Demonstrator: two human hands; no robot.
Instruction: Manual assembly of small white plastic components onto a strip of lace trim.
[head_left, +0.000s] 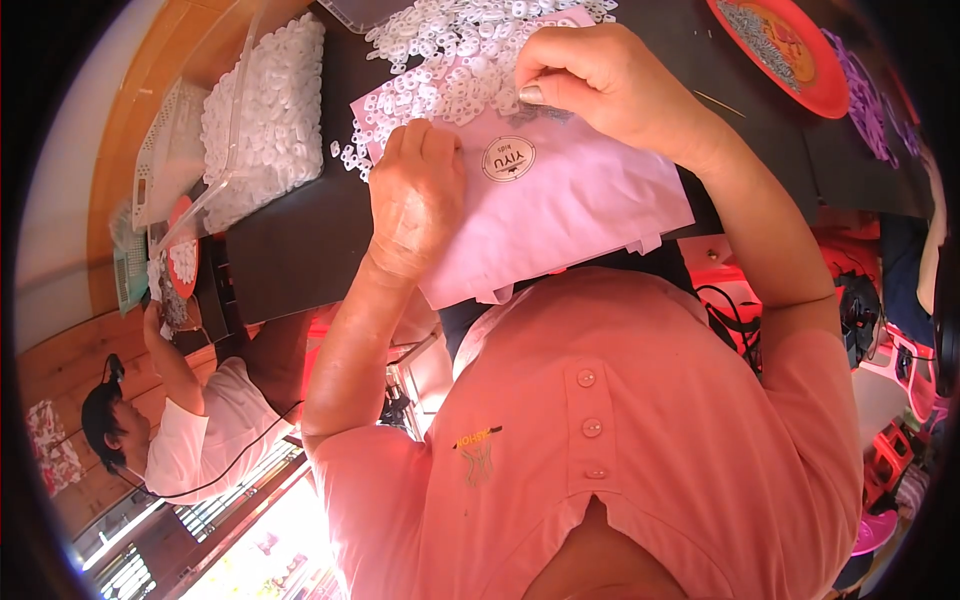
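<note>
Presently, at twelve o'clock, small white plastic pieces (440, 92) lie on pink fabric (570, 212); left hand (415, 205), right hand (612, 92): grip state indeterminable.

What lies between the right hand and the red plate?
In the head view, a thin yellow stick lies on the dark table between the right hand and red plate.

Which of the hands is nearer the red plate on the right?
Right. The right hand is left of the red plate; the left hand is farther left, nearer the body.
</note>
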